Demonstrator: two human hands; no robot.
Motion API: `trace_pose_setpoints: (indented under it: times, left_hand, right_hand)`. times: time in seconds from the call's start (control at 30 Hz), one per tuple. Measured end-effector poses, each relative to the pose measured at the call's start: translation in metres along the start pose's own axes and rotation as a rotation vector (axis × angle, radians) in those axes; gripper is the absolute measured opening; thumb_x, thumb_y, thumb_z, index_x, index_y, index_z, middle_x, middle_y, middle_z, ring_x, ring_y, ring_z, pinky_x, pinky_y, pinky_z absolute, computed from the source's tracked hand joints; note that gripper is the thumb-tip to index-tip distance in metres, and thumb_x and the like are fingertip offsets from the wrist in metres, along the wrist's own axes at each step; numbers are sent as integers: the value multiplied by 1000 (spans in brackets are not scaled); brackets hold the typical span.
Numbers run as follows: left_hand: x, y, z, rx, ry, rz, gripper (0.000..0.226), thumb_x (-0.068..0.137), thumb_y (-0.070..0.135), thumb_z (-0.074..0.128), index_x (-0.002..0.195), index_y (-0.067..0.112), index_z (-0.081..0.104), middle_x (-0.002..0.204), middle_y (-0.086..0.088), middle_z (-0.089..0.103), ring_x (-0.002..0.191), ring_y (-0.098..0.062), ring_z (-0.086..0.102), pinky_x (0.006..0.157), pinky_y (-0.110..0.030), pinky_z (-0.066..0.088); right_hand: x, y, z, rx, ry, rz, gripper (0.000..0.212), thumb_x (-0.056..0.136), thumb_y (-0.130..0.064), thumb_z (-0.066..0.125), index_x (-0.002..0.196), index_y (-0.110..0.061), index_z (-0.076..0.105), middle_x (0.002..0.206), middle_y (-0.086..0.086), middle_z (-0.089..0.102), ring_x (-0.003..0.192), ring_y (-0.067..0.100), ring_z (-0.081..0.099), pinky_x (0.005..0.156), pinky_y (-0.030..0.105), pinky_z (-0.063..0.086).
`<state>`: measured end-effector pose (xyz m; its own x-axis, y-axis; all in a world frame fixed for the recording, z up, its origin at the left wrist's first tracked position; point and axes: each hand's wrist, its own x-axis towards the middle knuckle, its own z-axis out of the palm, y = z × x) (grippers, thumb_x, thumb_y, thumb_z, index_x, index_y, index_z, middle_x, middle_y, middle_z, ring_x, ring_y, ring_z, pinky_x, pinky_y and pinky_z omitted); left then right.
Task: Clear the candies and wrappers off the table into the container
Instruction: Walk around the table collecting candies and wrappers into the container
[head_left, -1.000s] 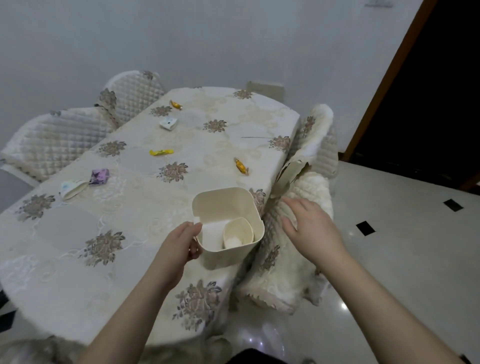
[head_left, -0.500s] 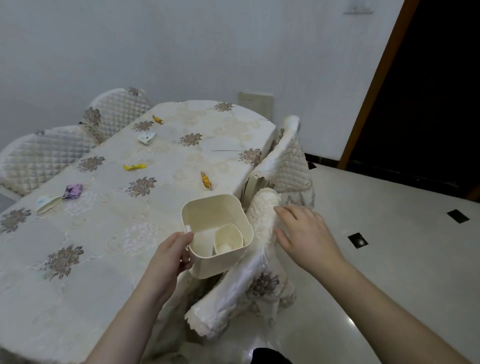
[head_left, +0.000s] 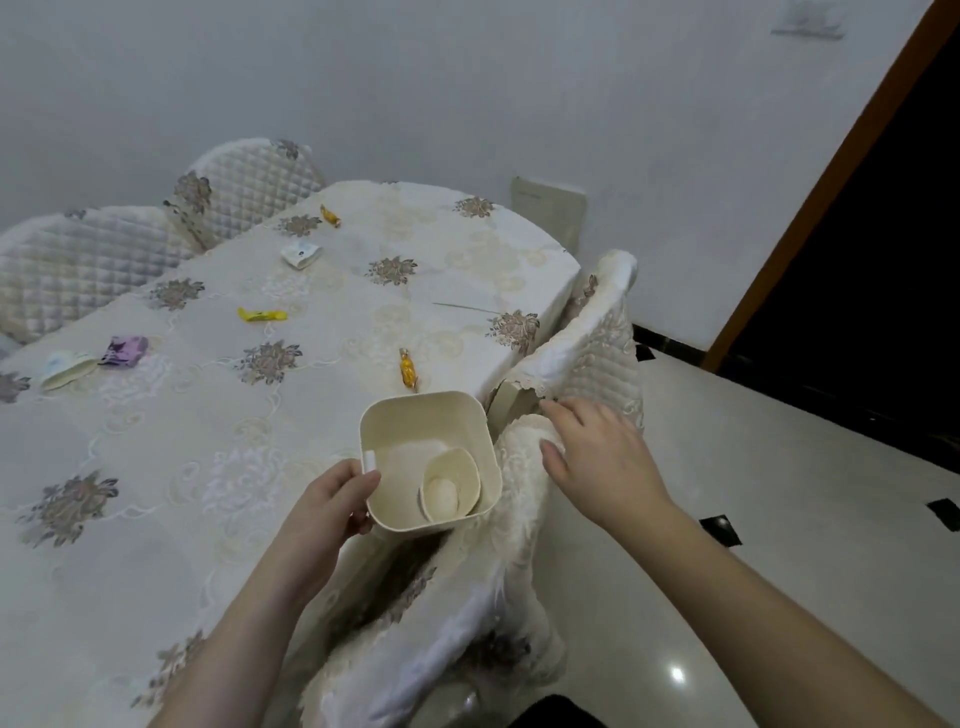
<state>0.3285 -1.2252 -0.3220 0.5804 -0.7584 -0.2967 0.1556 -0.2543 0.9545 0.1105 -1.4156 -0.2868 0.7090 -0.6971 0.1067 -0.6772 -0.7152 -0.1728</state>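
Note:
My left hand (head_left: 332, 506) grips the left side of a cream square container (head_left: 410, 421) held at the table's near right edge; a small cup lies inside it. My right hand (head_left: 597, 457) rests with relaxed fingers on the top of a quilted chair back (head_left: 524, 483). On the floral tablecloth lie an orange wrapped candy (head_left: 408, 368) just beyond the container, a yellow wrapper (head_left: 261, 314), a second orange candy (head_left: 330, 215) far back, a white wrapper (head_left: 301, 254), a purple wrapper (head_left: 124, 351) and a pale wrapper (head_left: 65, 366).
The table (head_left: 156, 441) fills the left half. Two quilted chairs (head_left: 93, 260) stand along its far left side, another chair (head_left: 597, 332) at the right. Tiled floor (head_left: 753, 493) and a dark doorway (head_left: 857, 260) lie to the right.
The view has shifted right along the table. The container has moved a little toward the orange candy in my left hand. My right hand stays on the chair back.

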Motion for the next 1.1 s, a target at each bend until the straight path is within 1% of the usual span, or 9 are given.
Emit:
trace_pose_setpoints:
  times: [0.13,0.23,0.33,0.53,0.6,0.7,0.9,1.0,1.1]
  left_hand:
    - [21,0,2,-4,57,-14,27,98,11,53,70,10,49,58,2,44,55,-16,40,58,-32,34]
    - [33,8,-1,5,86,-8,23,91,21,59,72,10,49,61,1,44,56,-18,40,57,-31,34]
    - [35,16,-6,-9,150,-7,24,82,29,61,70,12,47,61,1,43,55,-16,40,56,-30,34]
    - [37,10,-11,-76,318,-38,24,81,29,60,73,10,47,64,-4,41,56,-18,38,55,-30,33]
    - [41,4,-6,-104,383,-54,24,85,28,59,78,7,50,68,-8,41,58,-18,37,55,-29,34]
    - [52,-3,5,-123,473,-82,17,96,15,53,84,4,53,73,-11,40,60,-18,35,52,-25,35]
    - [89,4,37,-121,603,-111,16,98,9,52,83,2,53,69,-10,42,55,-15,37,49,-23,35]
    - [102,9,49,-97,625,-98,28,89,25,60,83,-2,52,66,-4,48,55,-15,42,51,-23,37]
    - [103,8,56,-92,664,-97,51,77,45,62,95,-3,58,69,-5,53,57,-15,47,53,-24,39]
  right_hand:
    - [43,7,-1,3,-14,-53,44,93,-35,46,135,-20,49,130,0,56,116,22,53,93,38,44]
    - [76,10,1,14,3,-95,42,92,-29,51,132,-16,53,128,3,58,111,25,55,90,39,46]
    - [107,5,6,33,-6,-158,43,92,-27,52,134,-16,51,130,5,57,115,26,53,93,41,44]
    - [174,-13,28,36,-79,-342,45,96,-31,46,139,-20,45,131,3,55,116,24,52,94,39,43]
    - [196,-17,38,49,-106,-393,45,96,-31,46,139,-21,45,131,2,55,115,24,52,93,39,43]
    - [227,-19,57,72,-158,-470,45,96,-30,47,140,-22,43,132,3,53,114,26,52,93,40,43]
    - [290,-10,99,128,-367,-619,51,96,-26,45,146,-25,34,145,2,42,124,24,45,99,39,41]
    - [316,-6,119,106,-414,-724,53,95,-24,47,146,-23,34,146,5,42,126,26,44,100,40,42]
    - [335,-10,141,78,-462,-802,53,95,-20,46,147,-20,33,149,6,39,130,27,41,102,42,39]
